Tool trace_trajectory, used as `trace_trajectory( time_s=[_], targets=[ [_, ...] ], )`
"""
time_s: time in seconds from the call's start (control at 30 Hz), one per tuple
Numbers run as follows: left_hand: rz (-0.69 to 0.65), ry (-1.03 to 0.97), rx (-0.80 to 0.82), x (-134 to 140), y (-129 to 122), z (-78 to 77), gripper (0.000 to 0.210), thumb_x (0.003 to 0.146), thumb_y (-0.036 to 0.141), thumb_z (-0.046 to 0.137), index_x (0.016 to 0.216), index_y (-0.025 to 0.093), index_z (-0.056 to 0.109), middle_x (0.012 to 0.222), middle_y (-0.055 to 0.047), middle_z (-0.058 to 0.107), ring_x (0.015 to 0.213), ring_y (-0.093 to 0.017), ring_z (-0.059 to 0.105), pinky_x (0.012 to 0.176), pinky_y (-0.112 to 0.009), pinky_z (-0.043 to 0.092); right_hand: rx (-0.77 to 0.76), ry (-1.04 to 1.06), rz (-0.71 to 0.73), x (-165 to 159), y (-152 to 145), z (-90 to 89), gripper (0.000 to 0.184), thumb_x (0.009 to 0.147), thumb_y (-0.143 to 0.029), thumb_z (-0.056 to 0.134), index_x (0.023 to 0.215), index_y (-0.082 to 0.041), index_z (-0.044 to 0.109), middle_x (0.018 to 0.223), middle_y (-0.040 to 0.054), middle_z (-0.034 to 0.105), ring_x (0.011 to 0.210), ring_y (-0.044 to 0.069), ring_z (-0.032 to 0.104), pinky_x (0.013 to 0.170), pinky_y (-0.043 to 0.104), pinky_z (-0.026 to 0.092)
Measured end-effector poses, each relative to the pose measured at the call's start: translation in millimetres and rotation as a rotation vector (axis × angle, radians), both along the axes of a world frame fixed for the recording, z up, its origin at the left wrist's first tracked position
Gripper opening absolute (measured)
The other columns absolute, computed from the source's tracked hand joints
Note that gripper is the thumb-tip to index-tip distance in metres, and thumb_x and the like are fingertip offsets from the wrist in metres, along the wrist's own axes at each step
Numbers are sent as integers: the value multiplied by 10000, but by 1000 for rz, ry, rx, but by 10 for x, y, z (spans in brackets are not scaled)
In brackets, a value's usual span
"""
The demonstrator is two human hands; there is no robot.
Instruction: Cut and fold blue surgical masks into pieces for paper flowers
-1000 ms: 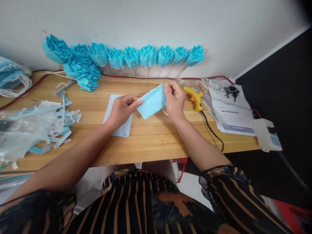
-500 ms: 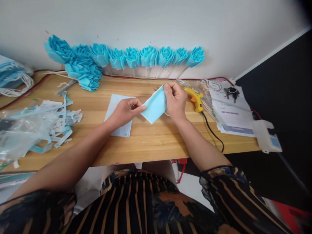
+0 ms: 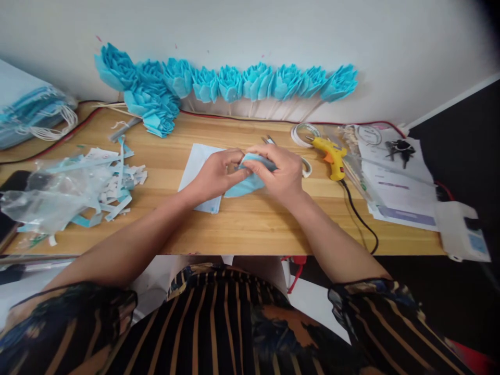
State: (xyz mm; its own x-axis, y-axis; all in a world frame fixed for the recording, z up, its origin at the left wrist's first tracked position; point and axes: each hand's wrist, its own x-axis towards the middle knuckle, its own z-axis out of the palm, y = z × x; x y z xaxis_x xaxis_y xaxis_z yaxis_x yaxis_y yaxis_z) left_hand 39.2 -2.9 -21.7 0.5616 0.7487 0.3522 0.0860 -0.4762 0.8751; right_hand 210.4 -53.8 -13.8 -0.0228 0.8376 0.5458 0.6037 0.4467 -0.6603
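Both hands are close together above the middle of the wooden table [image 3: 250, 229], with a piece of light blue non-woven fabric [image 3: 250, 185] between them. My left hand [image 3: 219, 174] pinches the fabric's left side between thumb and fingers. My right hand [image 3: 283, 169] is closed around its upper right part, thumb pointing left. The fabric is bent over at the top, where a shaded, darker part shows under the right fingers; a loose corner hangs below. Partly beneath my left hand lies a stack of pale blue sheets [image 3: 199, 159].
Blue fabric flowers [image 3: 230, 86] on sticks line the wall. On the right are a yellow glue gun [image 3: 332, 159], tape rolls [image 3: 300, 136], papers [image 3: 402, 190] and keys [image 3: 402, 148]. Leftward are cut scraps [image 3: 119, 195], a plastic bag [image 3: 58, 190] and a blue bundle with white cords [image 3: 37, 109].
My hands have come closer together. The fabric, earlier held out flat between them, is now bent over and partly covered by the fingers. The camera view has shifted slightly left.
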Motion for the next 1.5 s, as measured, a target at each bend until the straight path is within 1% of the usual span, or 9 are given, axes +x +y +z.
trace_trajectory(
  time_s=[0.2, 0.37, 0.5, 0.63, 0.77, 0.97, 1.2, 1.33, 1.5],
  targets=[
    [65, -288, -275, -20, 66, -27, 344, 823, 546, 684, 859, 204, 667, 798, -19, 691, 807, -193, 666, 711, -323, 522, -175, 355, 182, 17, 157, -76, 660, 773, -648, 679, 1299, -274, 544, 1093, 58, 690, 978, 218, 662, 773, 352, 554],
    [112, -369, -280, -6, 125, -76, 406, 813, 600, 675, 919, 208, 676, 824, -27, 710, 861, -201, 680, 730, -327, 533, -411, 431, 271, -52, 180, -236, 514, 747, -522, 758, 1133, -200, 648, 1090, 74, 721, 953, 216, 674, 831, 362, 560],
    [160, -373, -302, -2, 140, -88, 470, 841, 672, 600, 866, 205, 647, 768, -24, 681, 790, -182, 664, 667, -304, 519, -469, 250, 47, -78, 171, -319, 265, 761, -433, 733, 774, -175, 676, 701, 10, 668, 652, 171, 606, 626, 318, 503],
    [189, -369, -333, 0, 188, -146, 545, 854, 747, 491, 828, 213, 599, 709, -29, 631, 726, -181, 636, 612, -303, 493, -284, -92, -80, -105, 158, -297, 341, 785, -410, 699, 572, -199, 536, 554, -12, 536, 561, 153, 503, 604, 325, 415],
    [246, -364, -325, 18, 213, -245, 558, 873, 752, 447, 809, 208, 554, 670, -20, 558, 671, -168, 578, 575, -298, 448, -35, -388, -9, -232, 96, -284, 326, 877, -378, 611, 610, -205, 539, 635, 34, 608, 666, 193, 558, 774, 393, 408],
    [390, -360, -310, 71, 140, -249, 537, 883, 672, 525, 670, 198, 392, 626, 25, 334, 560, -98, 336, 493, -264, 277, -25, -526, 105, -442, -4, -286, 403, 962, -402, 495, 634, -186, 584, 674, 66, 648, 710, 202, 586, 800, 388, 386],
    [468, -166, 63, 31, 162, -174, 452, 985, 428, 509, 632, 202, 339, 605, 30, 340, 572, -116, 335, 557, -302, 260, -508, 86, 329, -44, 90, -26, 544, 844, -693, 548, 737, -181, 698, 713, 31, 682, 688, 162, 623, 655, 292, 457],
    [418, -118, 128, 38, 119, -184, 461, 974, 479, 506, 629, 205, 370, 594, 23, 391, 576, -128, 398, 557, -298, 301, -431, 402, 187, 108, 169, 2, 608, 867, -744, 441, 802, -197, 698, 746, 28, 670, 705, 143, 629, 651, 279, 494],
    [275, -26, 150, 62, 25, -183, 434, 954, 486, 535, 640, 201, 447, 583, 18, 441, 561, -124, 420, 548, -295, 330, -253, 295, 91, 10, 152, -40, 426, 845, -628, 606, 802, -208, 664, 682, -22, 596, 634, 108, 541, 579, 248, 431]
  ],
)
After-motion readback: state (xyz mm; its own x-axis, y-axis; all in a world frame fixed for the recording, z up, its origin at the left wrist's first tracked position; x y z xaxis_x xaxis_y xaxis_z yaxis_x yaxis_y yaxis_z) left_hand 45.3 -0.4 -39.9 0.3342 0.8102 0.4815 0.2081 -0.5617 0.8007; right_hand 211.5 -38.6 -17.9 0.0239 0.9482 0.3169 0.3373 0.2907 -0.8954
